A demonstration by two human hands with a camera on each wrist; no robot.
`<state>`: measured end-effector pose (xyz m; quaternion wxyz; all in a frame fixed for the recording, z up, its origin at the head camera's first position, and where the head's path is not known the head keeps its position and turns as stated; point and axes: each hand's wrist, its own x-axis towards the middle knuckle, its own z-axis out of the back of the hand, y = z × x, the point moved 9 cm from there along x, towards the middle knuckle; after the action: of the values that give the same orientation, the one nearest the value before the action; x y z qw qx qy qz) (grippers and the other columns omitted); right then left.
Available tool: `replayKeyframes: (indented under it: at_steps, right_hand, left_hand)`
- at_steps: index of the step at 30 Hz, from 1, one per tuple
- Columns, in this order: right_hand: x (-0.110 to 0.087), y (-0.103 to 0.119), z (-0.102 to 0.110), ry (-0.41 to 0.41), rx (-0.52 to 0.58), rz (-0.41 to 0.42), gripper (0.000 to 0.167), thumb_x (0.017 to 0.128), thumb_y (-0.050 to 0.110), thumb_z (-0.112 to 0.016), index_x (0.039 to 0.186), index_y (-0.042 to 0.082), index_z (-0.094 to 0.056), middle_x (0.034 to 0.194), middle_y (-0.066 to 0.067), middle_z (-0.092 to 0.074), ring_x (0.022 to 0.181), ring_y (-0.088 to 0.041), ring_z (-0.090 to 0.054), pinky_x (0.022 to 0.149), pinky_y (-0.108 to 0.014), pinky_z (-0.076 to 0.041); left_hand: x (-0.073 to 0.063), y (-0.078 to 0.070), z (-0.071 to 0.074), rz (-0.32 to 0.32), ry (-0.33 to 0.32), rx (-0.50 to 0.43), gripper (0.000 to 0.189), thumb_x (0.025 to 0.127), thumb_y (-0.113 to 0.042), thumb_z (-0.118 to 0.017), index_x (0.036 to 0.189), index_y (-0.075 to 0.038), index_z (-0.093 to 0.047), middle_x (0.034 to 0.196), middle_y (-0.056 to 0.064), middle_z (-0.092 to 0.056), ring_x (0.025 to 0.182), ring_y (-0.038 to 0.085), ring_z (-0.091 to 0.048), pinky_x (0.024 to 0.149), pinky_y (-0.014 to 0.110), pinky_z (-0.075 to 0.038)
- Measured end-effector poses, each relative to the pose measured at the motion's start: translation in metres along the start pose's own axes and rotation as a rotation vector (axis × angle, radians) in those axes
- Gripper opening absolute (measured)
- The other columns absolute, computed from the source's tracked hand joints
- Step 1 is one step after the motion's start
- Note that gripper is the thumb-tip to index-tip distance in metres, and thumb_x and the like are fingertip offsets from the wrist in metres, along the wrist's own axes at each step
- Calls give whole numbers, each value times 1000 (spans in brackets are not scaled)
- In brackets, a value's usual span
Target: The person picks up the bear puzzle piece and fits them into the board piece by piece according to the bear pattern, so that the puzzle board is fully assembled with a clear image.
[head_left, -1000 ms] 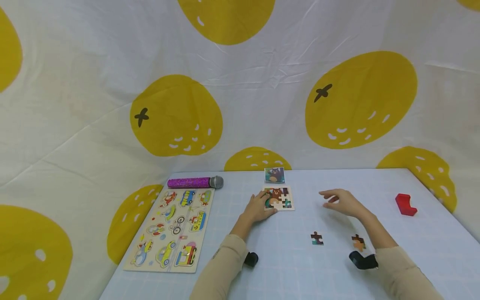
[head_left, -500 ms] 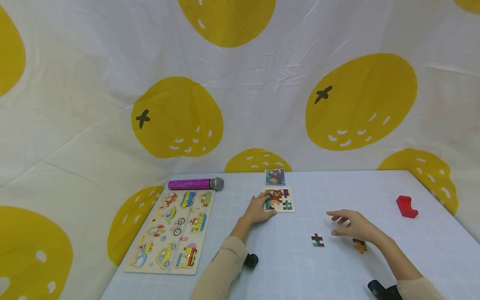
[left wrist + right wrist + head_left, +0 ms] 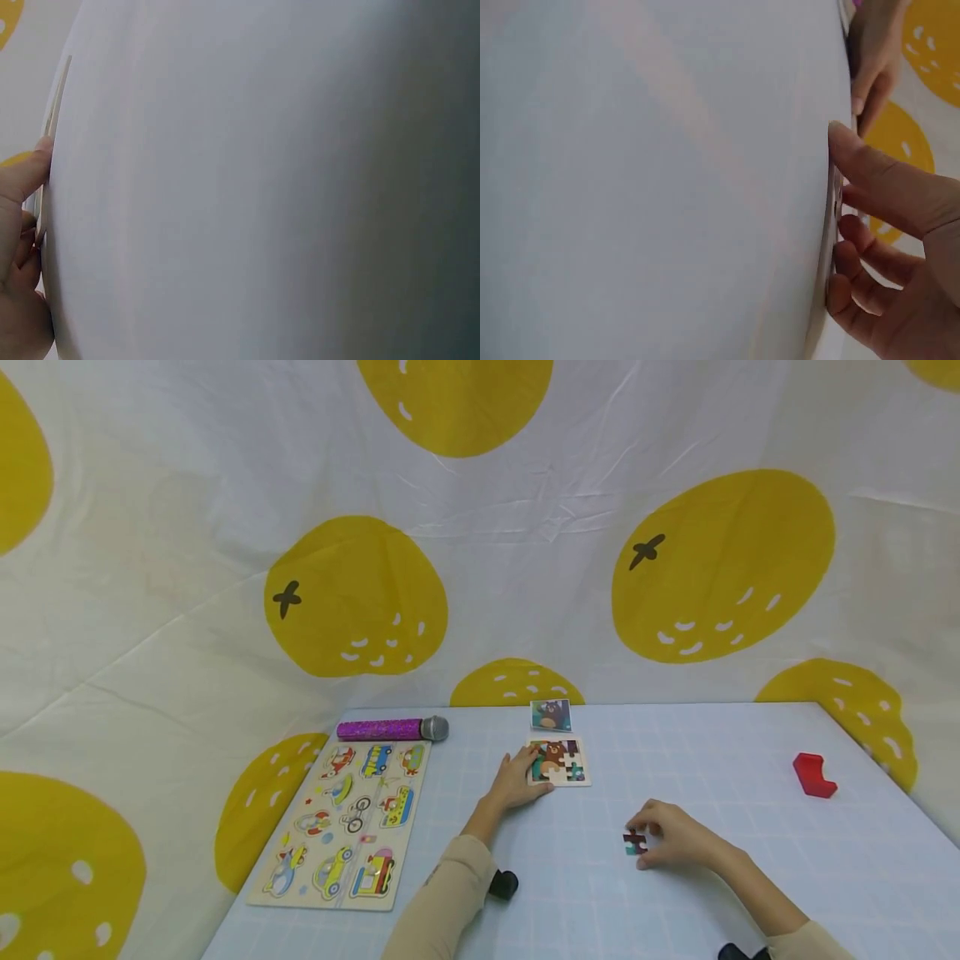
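Observation:
A small square jigsaw board (image 3: 577, 779) with a bear picture lies near the far side of the table. My left hand (image 3: 513, 782) grips its left side, thumb at the near edge and fingers over the top; the left wrist view shows the thumb against the thin board (image 3: 55, 105). Several gaps show in the picture. Closer to me, a brown and teal jigsaw piece (image 3: 635, 842) lies on the table. The thumb and index finger of my right hand (image 3: 675, 839) pinch it at its edges. A second piece is hidden under the right hand.
Behind the jigsaw board lies a bear picture card (image 3: 551, 715). A wooden vehicle puzzle board (image 3: 352, 827) is at the left, below a purple microphone (image 3: 390, 729). A red curved block (image 3: 813, 774) sits at the right. A patterned cloth (image 3: 525, 568) hangs behind the table.
My right hand has moved down and nearer to me, then left onto the brown and teal jigsaw piece. The orange-brown piece is now covered. My left hand stays on the board.

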<state>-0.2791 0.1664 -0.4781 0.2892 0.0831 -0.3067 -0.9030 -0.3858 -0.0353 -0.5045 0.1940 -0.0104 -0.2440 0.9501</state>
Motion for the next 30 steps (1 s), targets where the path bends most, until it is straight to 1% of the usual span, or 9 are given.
replayKeyframes:
  at_steps: [4, 7, 9, 12, 14, 18, 21, 25, 30]
  right_hand:
    - [0, 0, -2, -6, 30, -5, 37, 69, 25, -83, 95, 2, -69, 88, 3, -61, 76, -9, -52, 65, -24, -47]
    - [1, -1, 0, -11, 37, -24, 36, 69, 25, -83, 93, 5, -66, 89, 3, -61, 79, -10, -54, 67, -24, -49]
    - [4, -1, 5, -35, 46, -30, 36, 71, 24, -82, 95, 5, -64, 89, 2, -61, 79, -11, -56, 67, -24, -50]
    - [11, 1, 23, -137, 57, -8, 36, 74, 18, -80, 100, 1, -62, 88, -2, -63, 76, -12, -59, 63, -23, -51]
    - [16, 8, 43, -254, 58, 34, 39, 75, 13, -79, 105, -4, -61, 87, -7, -64, 72, -12, -60, 60, -23, -52]
    - [23, 31, 86, -528, 30, 175, 42, 73, -2, -77, 111, -8, -61, 92, -16, -65, 70, -13, -61, 58, -21, -53]
    - [26, 51, 113, -667, 68, 276, 46, 70, -14, -73, 114, -12, -59, 98, -23, -63, 72, -12, -61, 61, -15, -52]
    - [30, 77, 138, -731, 172, 323, 47, 69, -22, -69, 114, -15, -57, 100, -28, -60, 74, -9, -60, 68, -10, -51]
    - [34, 106, 153, -744, 204, 287, 43, 73, -19, -68, 114, -16, -56, 103, -31, -60, 76, -17, -60, 73, -10, -50]
  left_hand:
    - [-2, -1, 0, -4, -2, -6, 72, 84, -39, -67, 140, -1, -43, 146, 15, -40, 137, 29, -33, 114, 47, -18]
    - [-3, -2, 1, -4, -5, -6, 71, 84, -38, -68, 139, 0, -43, 145, 16, -40, 136, 30, -33, 114, 48, -18]
    - [-4, -2, 1, -3, -6, -8, 71, 84, -38, -68, 138, 0, -44, 145, 16, -40, 136, 30, -33, 114, 48, -18]
    - [-4, -1, 2, 0, -6, -15, 71, 84, -38, -68, 139, 0, -44, 146, 15, -39, 137, 30, -33, 115, 47, -18]
    - [-3, -1, 2, 1, -5, -18, 71, 84, -39, -68, 139, 0, -44, 146, 15, -39, 137, 29, -33, 115, 47, -17]
    - [-3, -1, 2, -9, -14, -11, 72, 83, -39, -68, 139, 0, -44, 146, 14, -39, 137, 29, -33, 114, 48, -18]
    - [-2, -1, 2, -17, -20, -10, 72, 83, -39, -69, 138, 0, -44, 146, 14, -39, 137, 29, -33, 114, 49, -19]
    - [-1, -1, 2, -16, -17, -28, 72, 83, -39, -69, 139, -1, -44, 147, 12, -38, 137, 28, -32, 114, 49, -18]
    - [-1, -1, 2, -8, -16, -37, 73, 83, -39, -69, 140, -2, -43, 148, 11, -38, 138, 28, -31, 114, 48, -17]
